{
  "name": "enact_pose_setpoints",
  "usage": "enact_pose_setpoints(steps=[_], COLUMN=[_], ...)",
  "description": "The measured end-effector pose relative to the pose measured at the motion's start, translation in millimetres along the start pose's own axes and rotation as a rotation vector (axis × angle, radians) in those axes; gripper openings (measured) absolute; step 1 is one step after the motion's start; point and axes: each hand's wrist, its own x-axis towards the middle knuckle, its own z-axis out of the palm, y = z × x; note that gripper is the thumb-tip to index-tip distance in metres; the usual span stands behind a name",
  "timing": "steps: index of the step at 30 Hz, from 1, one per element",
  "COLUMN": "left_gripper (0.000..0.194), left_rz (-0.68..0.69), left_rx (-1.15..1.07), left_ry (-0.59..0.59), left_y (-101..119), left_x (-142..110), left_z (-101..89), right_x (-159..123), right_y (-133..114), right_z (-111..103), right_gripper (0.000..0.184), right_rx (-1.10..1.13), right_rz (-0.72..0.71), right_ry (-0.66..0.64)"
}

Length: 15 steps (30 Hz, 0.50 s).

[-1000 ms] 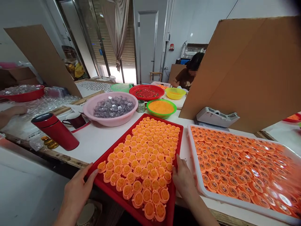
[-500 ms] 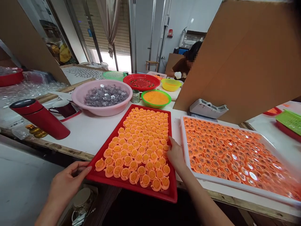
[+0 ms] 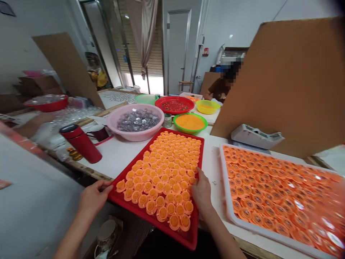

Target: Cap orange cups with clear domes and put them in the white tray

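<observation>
Red rectangular plastic tray (image 3: 125, 173) of small orange cup-shaped pieces (image 3: 161, 184) sits partly over the white counter's (image 3: 212, 169) near edge, our left hand (image 3: 94, 197) gripping its near-left corner, our right hand (image 3: 201, 189) gripping its right rim, beside a white plastic tray (image 3: 226, 187) of orange discs (image 3: 266, 194).

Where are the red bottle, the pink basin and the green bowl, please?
Red bottle (image 3: 85, 146): head view, on the side of its body.
Pink basin (image 3: 134, 136): head view, on the near outer wall.
Green bowl (image 3: 190, 131): head view, on the near rim.
</observation>
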Motion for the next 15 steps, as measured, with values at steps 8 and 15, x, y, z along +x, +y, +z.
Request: enact_pose_setpoints(steps=[8, 15], left_gripper=[0.022, 0.022], left_rz=[0.023, 0.092], left_rx=[0.001, -0.059], left_ry=[-0.082, -0.142], left_y=[3.8, 2.4], left_x=[-18.7, -29.8], left_z=[7.3, 5.7], right_x=[11.8, 12.1], right_y=[19.5, 16.3], right_z=[-12.7, -22.8], right_gripper=[0.055, 0.050], right_rx=[-0.026, -0.046], right_rz=[0.049, 0.078], right_ry=[-0.068, -0.110])
